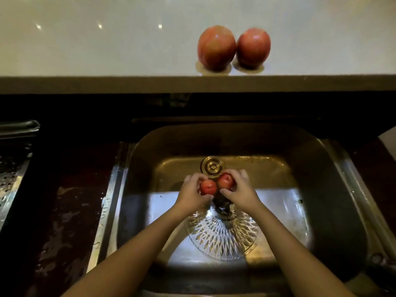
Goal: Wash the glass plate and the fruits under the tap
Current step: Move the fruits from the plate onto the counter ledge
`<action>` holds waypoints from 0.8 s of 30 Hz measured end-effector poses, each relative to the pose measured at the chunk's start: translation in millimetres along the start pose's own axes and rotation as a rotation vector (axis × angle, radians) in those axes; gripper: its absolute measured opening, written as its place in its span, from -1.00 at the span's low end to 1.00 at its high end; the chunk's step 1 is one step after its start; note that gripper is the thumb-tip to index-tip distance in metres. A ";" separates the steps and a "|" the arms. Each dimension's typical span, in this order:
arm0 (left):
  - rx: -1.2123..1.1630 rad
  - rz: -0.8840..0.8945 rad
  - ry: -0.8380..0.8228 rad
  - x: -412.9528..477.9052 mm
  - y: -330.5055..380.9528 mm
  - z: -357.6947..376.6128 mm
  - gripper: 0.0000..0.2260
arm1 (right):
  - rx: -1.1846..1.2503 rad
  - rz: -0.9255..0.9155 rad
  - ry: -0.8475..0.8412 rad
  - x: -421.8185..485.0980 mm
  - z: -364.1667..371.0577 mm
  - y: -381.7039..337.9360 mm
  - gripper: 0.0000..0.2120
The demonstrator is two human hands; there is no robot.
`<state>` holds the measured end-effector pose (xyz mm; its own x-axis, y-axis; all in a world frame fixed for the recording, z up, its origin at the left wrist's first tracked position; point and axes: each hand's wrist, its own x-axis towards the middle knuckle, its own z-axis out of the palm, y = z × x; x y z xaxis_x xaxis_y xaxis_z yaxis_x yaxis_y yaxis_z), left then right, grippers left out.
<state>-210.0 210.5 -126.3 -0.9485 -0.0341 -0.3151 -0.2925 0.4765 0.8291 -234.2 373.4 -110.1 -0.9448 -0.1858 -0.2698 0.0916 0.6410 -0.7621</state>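
Two hands work side by side over the steel sink [150,146]. The left hand [191,195] is wrapped around a small red fruit [208,187]; just beside it, the right hand [241,190] cups a second red fruit [226,180], the two fruits nearly touching. Below the wrists, the glass plate [222,234] lies flat on the sink floor. Up on the white ledge [107,50], two large apples [216,48] stand together, wet at the base.
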 end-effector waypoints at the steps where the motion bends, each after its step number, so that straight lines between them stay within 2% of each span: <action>1: -0.067 0.015 -0.006 -5.7 11.6 -6.4 -0.56 | 0.015 -0.022 0.005 -7.9 -10.9 -11.0 -0.52; 6: -0.528 -0.001 -0.145 -40.8 74.6 -36.6 -0.56 | 0.082 -0.099 0.086 -50.8 -68.1 -68.6 -0.48; 9: -0.705 -0.015 -0.276 -61.5 113.9 -55.7 -0.56 | 0.114 -0.155 0.160 -75.1 -101.9 -103.7 -0.55; 12: -0.615 0.033 -0.377 -79.7 157.5 -78.3 -0.52 | 0.103 -0.211 0.248 -94.2 -132.7 -137.0 -0.58; 14: -0.560 0.100 -0.426 -88.5 186.7 -92.1 -0.58 | 0.130 -0.241 0.301 -103.7 -152.7 -156.1 -0.58; 18: -0.660 0.132 -0.470 -95.3 244.4 -113.1 -0.76 | 0.295 -0.224 0.382 -110.3 -190.0 -187.2 -0.57; 19: -0.654 0.153 -0.462 -94.6 258.5 -117.4 -0.83 | 0.320 -0.215 0.407 -108.8 -198.2 -192.9 -0.57; 21: -0.497 0.214 -0.373 -86.9 284.3 -125.1 -0.86 | 0.301 -0.188 0.462 -101.4 -211.7 -202.1 -0.58; 24: -0.177 0.328 -0.181 -65.3 318.6 -133.3 -0.73 | 0.175 -0.143 0.556 -78.0 -225.1 -209.3 -0.56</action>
<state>-257.4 247.4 220.1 -0.9627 0.2573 -0.0838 -0.0095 0.2773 0.9607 -250.4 421.3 202.9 -0.9702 0.1865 0.1547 -0.0426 0.4973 -0.8665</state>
